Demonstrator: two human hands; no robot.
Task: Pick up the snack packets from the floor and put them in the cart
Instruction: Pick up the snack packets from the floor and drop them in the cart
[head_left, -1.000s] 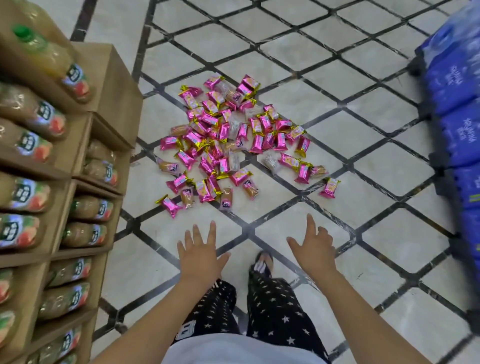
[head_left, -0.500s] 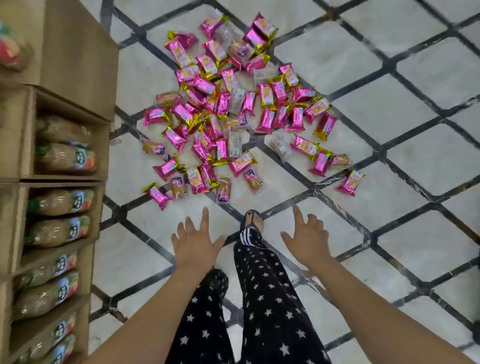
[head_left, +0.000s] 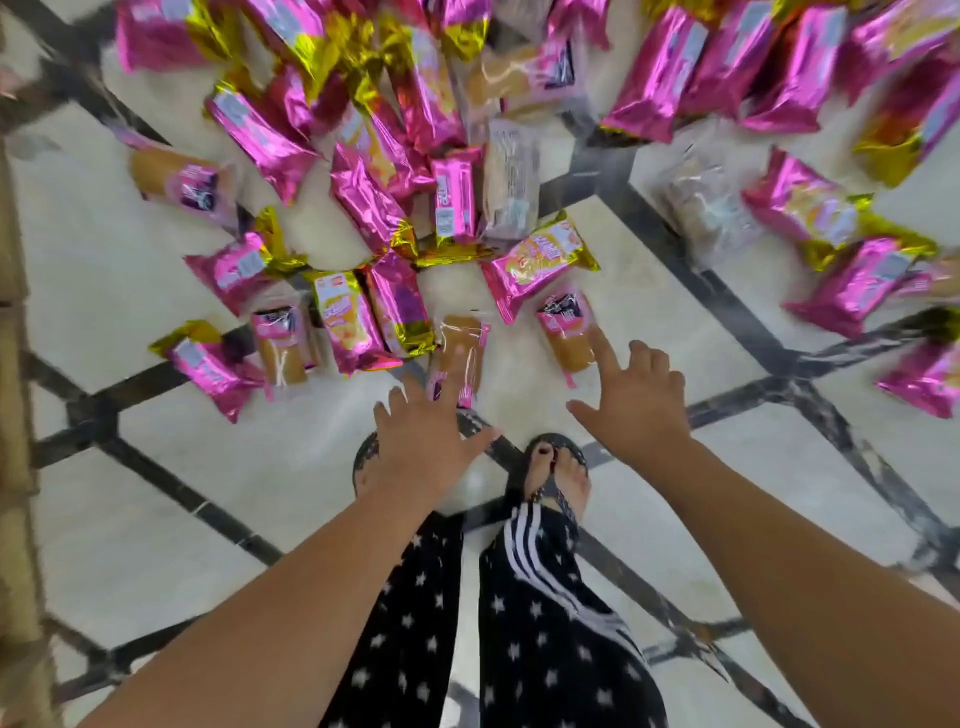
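Fingers (head_left: 402, 408) spread, empty: left hand (head_left: 423, 447) | right hand (head_left: 636, 410) forefinger out, empty | packets (head_left: 537, 260) ahead

Shiny pink-and-gold foil snack packets (head_left: 540, 260) lie scattered flat on the pale tiled floor (head_left: 156, 493) before me, many overlapping at odd angles. Among them are clear plastic packets (head_left: 460, 353) showing brown cake. Two of these lie nearest me, apart from each other.

Scattered across pale marble floor (head_left: 130, 561) with dark diagonal inlay: pink-and-gold foil snack packets (head_left: 540, 260), clear-wrapped cakes (head_left: 460, 353) among them, one sandalled foot (head_left: 556, 478) at near edge
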